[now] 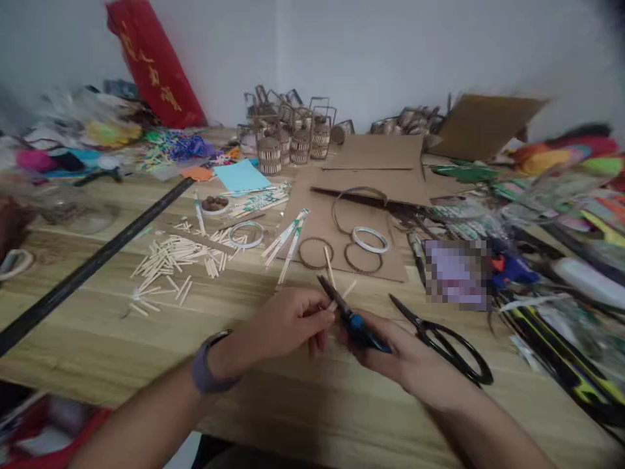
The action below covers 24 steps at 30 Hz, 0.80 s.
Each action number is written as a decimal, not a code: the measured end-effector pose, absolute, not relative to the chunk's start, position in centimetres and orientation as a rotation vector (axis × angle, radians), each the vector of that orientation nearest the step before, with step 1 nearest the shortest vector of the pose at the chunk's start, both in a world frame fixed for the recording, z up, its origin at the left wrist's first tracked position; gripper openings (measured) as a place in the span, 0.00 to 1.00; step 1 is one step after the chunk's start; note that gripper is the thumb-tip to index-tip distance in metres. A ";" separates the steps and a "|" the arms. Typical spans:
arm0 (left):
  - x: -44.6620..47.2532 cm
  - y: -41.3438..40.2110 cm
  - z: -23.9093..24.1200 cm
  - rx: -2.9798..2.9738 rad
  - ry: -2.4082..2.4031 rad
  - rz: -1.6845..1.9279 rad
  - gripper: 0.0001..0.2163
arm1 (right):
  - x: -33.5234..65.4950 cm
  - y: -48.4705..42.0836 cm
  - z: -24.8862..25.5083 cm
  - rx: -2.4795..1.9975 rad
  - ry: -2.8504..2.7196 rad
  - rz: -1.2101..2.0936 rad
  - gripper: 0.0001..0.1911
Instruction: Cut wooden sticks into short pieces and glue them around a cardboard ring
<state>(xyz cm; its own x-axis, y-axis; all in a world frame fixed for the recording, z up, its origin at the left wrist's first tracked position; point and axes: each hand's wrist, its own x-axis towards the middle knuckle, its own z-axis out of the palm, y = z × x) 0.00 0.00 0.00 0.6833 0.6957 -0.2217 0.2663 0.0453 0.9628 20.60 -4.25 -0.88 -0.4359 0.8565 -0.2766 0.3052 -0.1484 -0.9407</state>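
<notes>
"Where does this single view look from?"
"The person's head, facing forward and down past the left hand and right hand, across the table to the wall."
"How near?"
"Both hands near, mid-frame; the wall well beyond."

Bare wood along the table's near edge, between the forearms, leaves a hand room to pass. Toward the right edge, open scissors lie close by the right hand, and a heap crowds the surface beyond. Toward the far edge, cardboard and upright baskets block reach. Leftward, loose sticks, then a black bar, lie across the way.
</notes>
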 end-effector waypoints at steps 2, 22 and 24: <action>0.0 -0.1 -0.1 1.518 0.798 0.379 0.14 | 20.9 -4.5 -0.7 -1.290 -1.606 1.715 0.11; 0.2 0.0 -0.4 1.491 0.818 0.372 0.14 | 19.6 -4.7 -0.7 -1.356 -1.643 1.548 0.06; 0.2 0.0 -0.4 1.501 0.815 0.398 0.14 | 19.6 -4.6 -0.8 -1.338 -1.624 1.545 0.07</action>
<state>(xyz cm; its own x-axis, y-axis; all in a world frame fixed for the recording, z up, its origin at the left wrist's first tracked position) 0.22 -0.04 -0.41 0.6840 0.6931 -0.2274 0.2468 0.0734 0.9663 19.61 -4.64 -0.83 -0.3734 0.8934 -0.2498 0.2942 -0.1413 -0.9453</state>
